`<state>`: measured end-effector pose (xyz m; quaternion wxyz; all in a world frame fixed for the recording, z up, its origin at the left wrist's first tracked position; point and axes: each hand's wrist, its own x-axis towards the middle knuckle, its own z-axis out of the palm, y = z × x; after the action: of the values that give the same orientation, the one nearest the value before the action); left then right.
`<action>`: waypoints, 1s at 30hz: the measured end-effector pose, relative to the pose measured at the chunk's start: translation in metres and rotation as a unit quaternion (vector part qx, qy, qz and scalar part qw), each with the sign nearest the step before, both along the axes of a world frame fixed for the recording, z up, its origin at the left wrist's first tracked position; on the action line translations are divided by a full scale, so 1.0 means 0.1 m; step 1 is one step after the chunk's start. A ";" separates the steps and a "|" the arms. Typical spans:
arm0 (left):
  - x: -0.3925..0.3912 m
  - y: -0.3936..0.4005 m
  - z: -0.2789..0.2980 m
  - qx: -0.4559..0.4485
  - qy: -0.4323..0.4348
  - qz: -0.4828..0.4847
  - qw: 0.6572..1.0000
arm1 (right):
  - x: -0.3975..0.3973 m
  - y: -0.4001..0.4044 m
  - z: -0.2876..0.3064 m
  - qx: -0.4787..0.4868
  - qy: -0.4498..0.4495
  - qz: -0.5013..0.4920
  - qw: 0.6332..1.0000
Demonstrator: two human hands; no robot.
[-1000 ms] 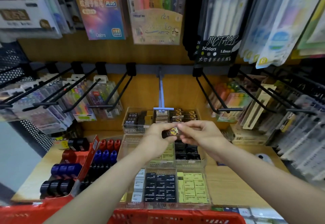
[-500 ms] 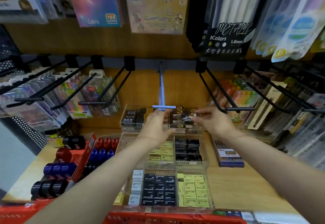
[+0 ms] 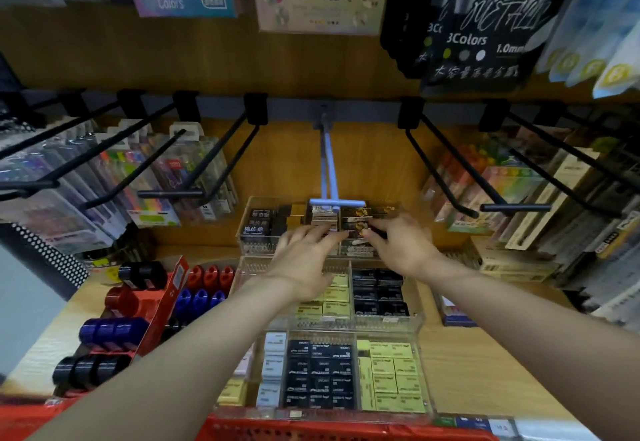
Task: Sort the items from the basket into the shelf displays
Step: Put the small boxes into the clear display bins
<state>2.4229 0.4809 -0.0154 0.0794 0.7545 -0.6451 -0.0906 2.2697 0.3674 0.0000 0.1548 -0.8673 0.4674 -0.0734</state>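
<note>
Basket [image 3: 346, 428], red and cut off by the bottom edge of the frame, sat nearest. Just beyond it, at lower centre, a clear tray [image 3: 424, 371] held black and yellow erasers in rows; a second tray [image 3: 417, 312] lay behind it. At lower left, a red display of round stamps [image 3: 114, 333] stood on the wooden tabletop [image 3: 485, 371]. Farther in, at centre, both hands reached over the rear tray [image 3: 247, 229]. The left hand [image 3: 304, 267] had its fingers stretched flat toward the packs. The right hand [image 3: 401, 243] pinched a small dark eraser pack [image 3: 360, 232] with a gold print, at the tray's right compartment. A blue peg hook [image 3: 329, 177] jutted out directly above them, with black hooks [image 3: 446, 170] on either side. Half a second before, the hands were apart and higher; one second before, both held the pack in mid-air in front of the trays. Motion blur smeared the pack's print, so whether it already rested among the others could not be told. Hanging pen packets [image 3: 478, 31] filled the top.
</note>
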 end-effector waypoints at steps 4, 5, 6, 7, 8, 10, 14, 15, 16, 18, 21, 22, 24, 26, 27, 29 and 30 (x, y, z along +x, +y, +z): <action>-0.06 -0.06 0.03 -0.014 -0.028 0.017 0.999 | -0.20 0.07 -0.07 -0.042 0.000 0.068 0.997; -0.07 -0.07 0.03 -0.016 -0.035 0.023 0.999 | -0.22 0.09 -0.08 -0.053 0.007 0.075 0.996; -0.09 -0.09 0.04 -0.014 -0.041 0.029 0.999 | -0.23 0.11 -0.08 -0.064 0.016 0.076 0.995; -0.11 -0.11 0.04 -0.009 -0.047 0.034 0.998 | -0.22 0.12 -0.08 -0.076 0.024 0.073 0.994; -0.13 -0.11 0.05 -0.002 -0.052 0.037 0.998 | -0.19 0.14 -0.07 -0.091 0.033 0.068 0.993; -0.16 -0.12 0.05 0.015 -0.060 0.039 0.997 | -0.13 0.20 -0.05 -0.118 0.053 0.052 0.990; -0.14 -0.11 0.05 0.012 -0.027 0.044 0.999 | -0.07 0.30 -0.02 -0.129 0.061 0.004 0.990; -0.13 -0.10 0.05 0.003 -0.013 0.046 0.999 | -0.07 0.31 -0.01 -0.133 0.065 0.000 0.989; -0.11 -0.09 0.04 -0.007 0.000 0.047 0.999 | -0.06 0.32 0.01 -0.135 0.071 -0.001 0.988; -0.06 -0.07 0.03 -0.018 0.012 0.043 0.999 | -0.02 0.35 0.04 -0.136 0.082 -0.006 0.987; -0.04 -0.04 0.02 -0.019 0.016 0.037 0.999 | 0.03 0.40 0.04 -0.131 0.086 0.005 0.988; -0.04 -0.04 0.02 -0.019 0.015 0.037 0.999 | 0.04 0.40 0.03 -0.127 0.083 0.017 0.988; -0.06 -0.05 0.03 -0.016 0.012 0.039 0.999 | 0.03 0.36 0.03 -0.119 0.079 0.037 0.989; -0.08 -0.06 0.04 -0.008 0.005 0.039 0.999 | -0.01 0.29 0.06 -0.112 0.089 0.049 0.989; -0.08 -0.07 0.05 -0.005 -0.002 0.038 0.999 | -0.03 0.26 0.07 -0.108 0.095 0.058 0.988; -0.08 -0.09 0.07 -0.002 -0.013 0.038 0.999 | -0.09 0.19 0.05 -0.085 0.086 0.078 0.990; -0.08 -0.10 0.08 -0.003 -0.013 0.040 0.999 | -0.11 0.15 0.05 -0.064 0.066 0.083 0.992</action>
<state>2.4148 0.4713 -0.0071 0.0766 0.7807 -0.6156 -0.0754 2.2586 0.3828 0.0047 0.0731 -0.9141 0.3974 -0.0327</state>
